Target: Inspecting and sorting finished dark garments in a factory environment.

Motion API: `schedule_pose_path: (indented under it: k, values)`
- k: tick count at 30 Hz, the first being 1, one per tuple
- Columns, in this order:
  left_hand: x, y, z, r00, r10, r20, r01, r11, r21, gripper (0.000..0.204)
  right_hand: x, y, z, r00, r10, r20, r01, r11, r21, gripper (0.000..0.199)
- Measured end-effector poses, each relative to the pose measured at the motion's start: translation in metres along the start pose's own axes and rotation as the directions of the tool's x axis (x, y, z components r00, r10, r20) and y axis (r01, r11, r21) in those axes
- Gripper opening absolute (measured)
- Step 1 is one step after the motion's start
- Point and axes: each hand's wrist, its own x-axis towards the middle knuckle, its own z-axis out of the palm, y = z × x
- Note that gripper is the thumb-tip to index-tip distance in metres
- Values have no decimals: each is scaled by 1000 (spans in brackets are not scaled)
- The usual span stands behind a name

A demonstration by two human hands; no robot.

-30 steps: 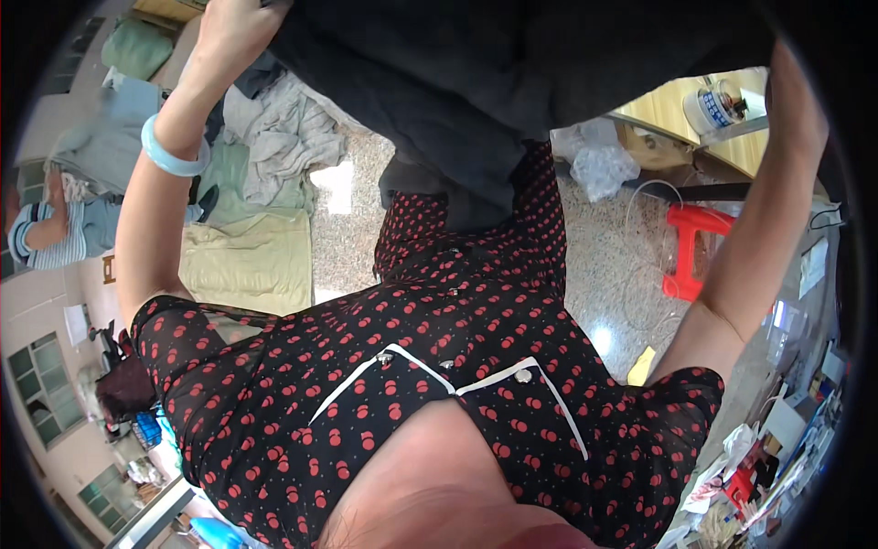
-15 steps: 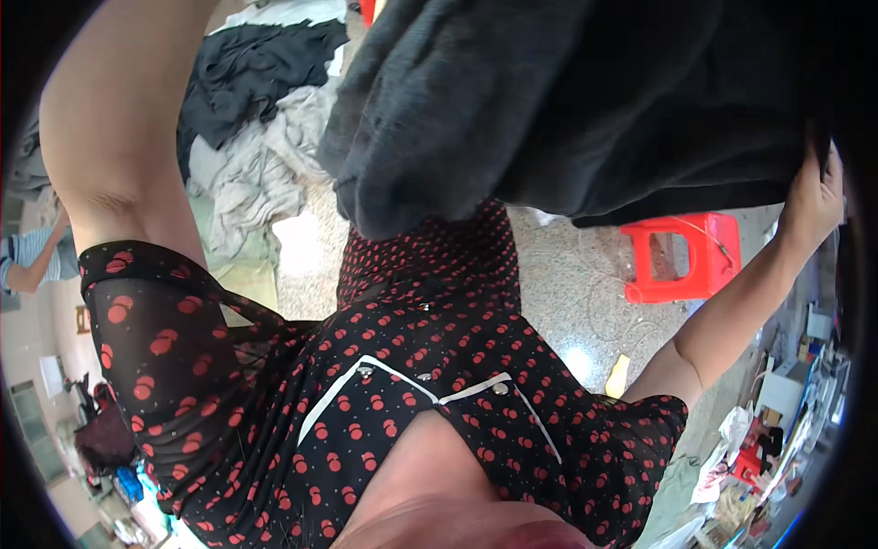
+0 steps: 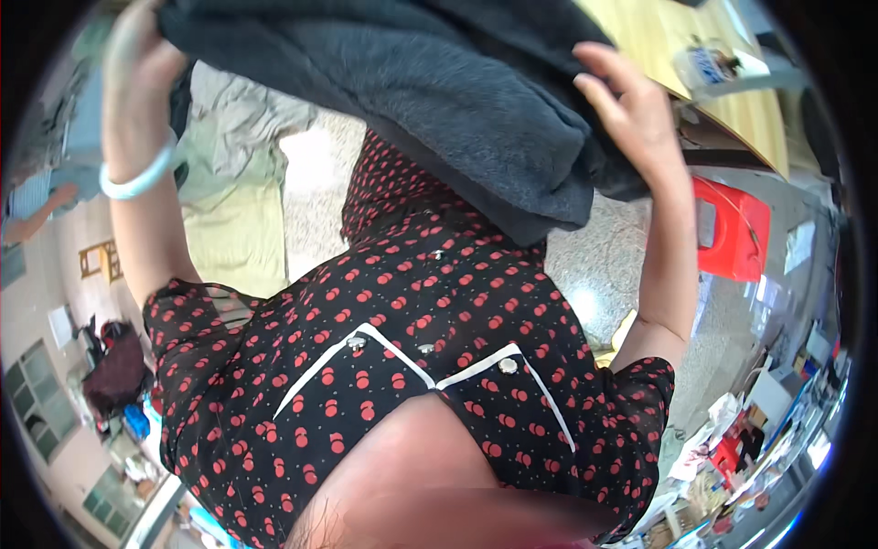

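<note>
A large dark charcoal cloth (image 3: 457, 82) hangs in front of my body across the top of the view; its folds hide whether it is a garment. My left hand (image 3: 146, 55), with a pale bangle at the wrist, is raised at the upper left and closed on the cloth's left end. That hand is slightly blurred and partly cut off by the view's rim. At the cloth's right side is my right hand (image 3: 636, 114), thumb and fingers apart and curved against the fabric. The cloth's lower edge droops in a thick fold between my arms.
Grey and pale green cloths (image 3: 238, 183) lie on the floor at left. A red plastic stool (image 3: 736, 229) stands at right, below a light wooden table (image 3: 759, 119) bearing a clear container (image 3: 704, 66). Another person's arm (image 3: 41, 215) shows at far left. Cluttered goods (image 3: 732, 448) line the lower right.
My left hand has come down into view with the cloth's left end. My right hand has moved inward from the far right and its fingers have spread. The table has come into view.
</note>
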Motion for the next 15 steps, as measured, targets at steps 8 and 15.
schedule_pose_path:
  k: [8, 15]
  values:
    - [-28, -44, 85, 996, -67, 54, 81, 938, -338, 23, 35, -85, 87, 978, -190, 87, 125, 864, 488, 19]
    - [-34, -29, 85, 944, 85, 318, 183, 668, -722, 25, 38, -149, 122, 871, -352, -342, 451, 850, 272, 42]
